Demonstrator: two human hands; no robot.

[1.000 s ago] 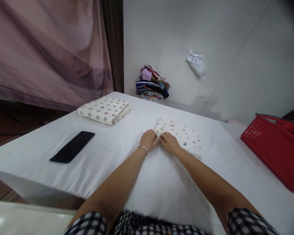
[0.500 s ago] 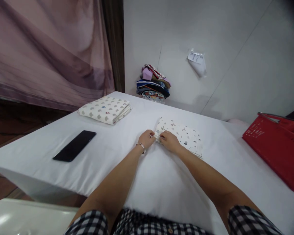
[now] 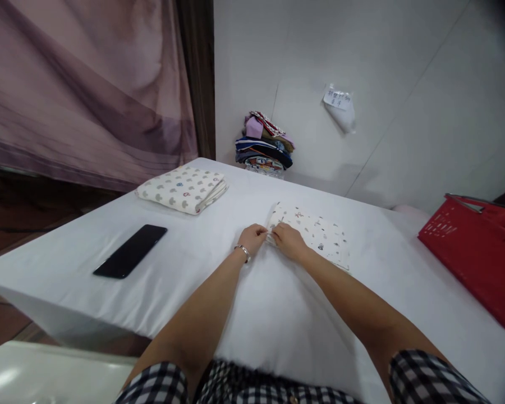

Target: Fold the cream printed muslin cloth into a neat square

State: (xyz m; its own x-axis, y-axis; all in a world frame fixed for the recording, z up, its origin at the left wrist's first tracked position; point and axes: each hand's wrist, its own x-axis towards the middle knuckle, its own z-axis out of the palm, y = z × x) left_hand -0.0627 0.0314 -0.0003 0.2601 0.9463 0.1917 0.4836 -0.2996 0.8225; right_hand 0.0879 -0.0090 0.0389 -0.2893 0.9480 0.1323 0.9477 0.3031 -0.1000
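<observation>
A folded white cloth (image 3: 320,229) with small scattered prints lies flat on the white-covered table (image 3: 219,247). At its near left corner, my left hand (image 3: 252,238) pinches the folded edge, fingers closed; a silver bracelet circles that wrist. My right hand (image 3: 288,241) is closed on the same corner, just to the right of the left, with its wrist over the cloth's near edge. The fingertips of both hands almost meet, and the layers between them are partly hidden.
Another folded cloth (image 3: 183,189) with mushroom-like prints lies at the back left. In front of it is a black phone (image 3: 130,251). A red basket (image 3: 475,252) stands at the right. Beyond the table, folded clothes (image 3: 264,143) are piled against the wall.
My left hand shifted slightly left and its fingers came apart from the right's, then moved back close to them. The printed cloth stays in place.
</observation>
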